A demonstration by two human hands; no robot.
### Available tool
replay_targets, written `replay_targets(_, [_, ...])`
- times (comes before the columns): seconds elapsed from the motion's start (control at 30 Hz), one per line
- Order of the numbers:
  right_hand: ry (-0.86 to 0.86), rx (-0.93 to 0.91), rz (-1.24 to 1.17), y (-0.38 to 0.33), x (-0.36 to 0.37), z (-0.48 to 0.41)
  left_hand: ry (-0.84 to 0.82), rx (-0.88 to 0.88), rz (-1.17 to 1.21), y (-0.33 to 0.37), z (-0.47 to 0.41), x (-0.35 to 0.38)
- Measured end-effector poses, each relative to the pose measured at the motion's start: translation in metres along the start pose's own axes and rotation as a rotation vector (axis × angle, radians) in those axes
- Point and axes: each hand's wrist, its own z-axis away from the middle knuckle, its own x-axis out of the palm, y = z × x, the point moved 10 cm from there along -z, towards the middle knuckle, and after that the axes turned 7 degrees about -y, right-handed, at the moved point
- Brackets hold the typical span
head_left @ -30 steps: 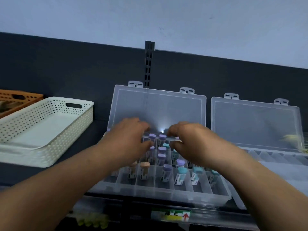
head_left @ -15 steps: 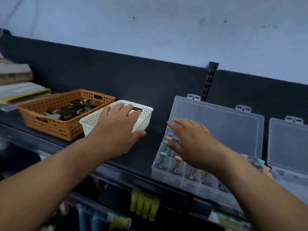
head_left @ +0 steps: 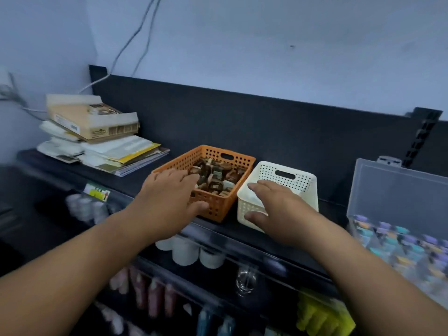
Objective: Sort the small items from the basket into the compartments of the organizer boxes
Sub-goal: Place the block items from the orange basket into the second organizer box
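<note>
An orange perforated basket [head_left: 219,209] holds several small brown items [head_left: 214,177]. Right beside it stands a white perforated basket [head_left: 304,184]; what shows of its inside is bare. My left hand [head_left: 169,200] lies over the orange basket's near left corner, fingers straight across the rim and thumb against the front wall. My right hand [head_left: 278,209] lies over the white basket's near left corner the same way. At the right edge is a clear organizer box [head_left: 397,190], lid up, its compartments holding colour-capped tubes [head_left: 400,238].
Everything stands on a dark shelf [head_left: 135,183] with a dark back panel. A stack of papers and a cardboard box [head_left: 97,137] sits at the far left. Below the shelf's front edge hang white cups [head_left: 191,253], bottles and yellow items [head_left: 320,314].
My view has swung left. My left hand went from the white basket to the orange one, and my right hand left the organizer box for the white basket.
</note>
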Motion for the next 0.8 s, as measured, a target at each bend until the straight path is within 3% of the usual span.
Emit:
replay_targets(0.23, [0.044,-0.022,-0.029,-0.035,-0.025,-0.06,-0.067,-0.007,0.203,-0.061,-0.03,0.0])
replay_targets(0.43, [-0.111,-0.04,0.034,-0.035,-0.003,-0.133,-0.142,0.0,0.269,-0.077,-0.085,0.014])
replay_targets(0.63, [-0.269,-0.085,0.016,-0.038,0.031,-0.201,-0.37,0.019,0.257,-0.073,-0.137,0.056])
replay_targets(0.8, [-0.381,-0.135,0.0,-0.057,0.055,-0.226,-0.656,0.015,0.286,-0.072,-0.16,0.1])
